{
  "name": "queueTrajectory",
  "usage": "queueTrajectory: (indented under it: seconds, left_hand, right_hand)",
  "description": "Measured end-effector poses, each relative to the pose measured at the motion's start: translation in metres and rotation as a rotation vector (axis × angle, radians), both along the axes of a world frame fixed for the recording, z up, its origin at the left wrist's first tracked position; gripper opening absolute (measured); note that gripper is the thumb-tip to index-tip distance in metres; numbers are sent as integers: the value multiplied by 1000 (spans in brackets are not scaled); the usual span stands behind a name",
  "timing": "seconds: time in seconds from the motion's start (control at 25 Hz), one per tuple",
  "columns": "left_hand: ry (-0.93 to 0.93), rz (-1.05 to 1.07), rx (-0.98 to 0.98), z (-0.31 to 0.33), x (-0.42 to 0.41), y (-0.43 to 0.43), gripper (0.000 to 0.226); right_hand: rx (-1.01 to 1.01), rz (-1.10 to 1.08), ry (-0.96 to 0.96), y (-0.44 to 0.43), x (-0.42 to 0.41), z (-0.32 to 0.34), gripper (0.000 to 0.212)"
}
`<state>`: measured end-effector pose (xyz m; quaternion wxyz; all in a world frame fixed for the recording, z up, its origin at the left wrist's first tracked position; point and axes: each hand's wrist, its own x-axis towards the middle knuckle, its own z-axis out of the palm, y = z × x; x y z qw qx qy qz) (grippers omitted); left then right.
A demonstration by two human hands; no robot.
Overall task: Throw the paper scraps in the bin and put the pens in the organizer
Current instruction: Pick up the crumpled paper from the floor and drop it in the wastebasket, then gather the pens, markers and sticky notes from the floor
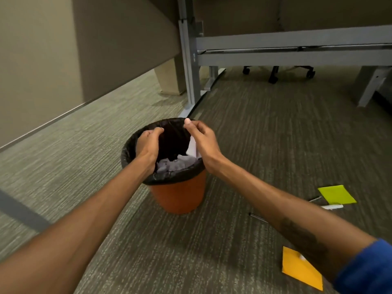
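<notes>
Left hand hovers at the bin's nine o'clock rim, fingers curled together. Right hand is at three o'clock, fingers curled, a white scrap under its palm, grip unclear. Pens lie at four o'clock.

Both my bare forearms reach forward and draw together. My left hand is palm down with its fingers curled under. My right hand is just beside it, thumb straight, fingers bent. Whether either grips anything, I cannot tell.

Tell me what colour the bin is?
The round plastic bin is orange, lined black; head view.
</notes>
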<state>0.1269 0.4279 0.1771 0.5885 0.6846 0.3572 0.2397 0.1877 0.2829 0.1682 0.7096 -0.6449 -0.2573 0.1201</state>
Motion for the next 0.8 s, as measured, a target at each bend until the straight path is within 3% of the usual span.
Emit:
queueTrajectory:
  seconds: [0.2, 0.32, 0.48, 0.64, 0.8]
  left_hand:
    - [91, 37, 315, 9, 20, -39, 46]
    - [-4, -98, 535, 8, 35, -75, 40]
    - [-83, -383, 602, -6, 56, -136, 45]
    - [-31, -707, 619, -35, 73, -203, 52]
    - [-13, -901, 676, -72, 80, -264, 46]
  right_hand:
    - [-13, 27, -11, -37, 7, 5, 35]
    - [-31, 0, -6, -79, 16, -2, 34]
    - [-62, -84, 8, -150, 32, -22, 35]
    - [-101, -236, 2, -224, 36, -45, 31]
    - [-202, -334, 8, -295, 26, -67, 29]
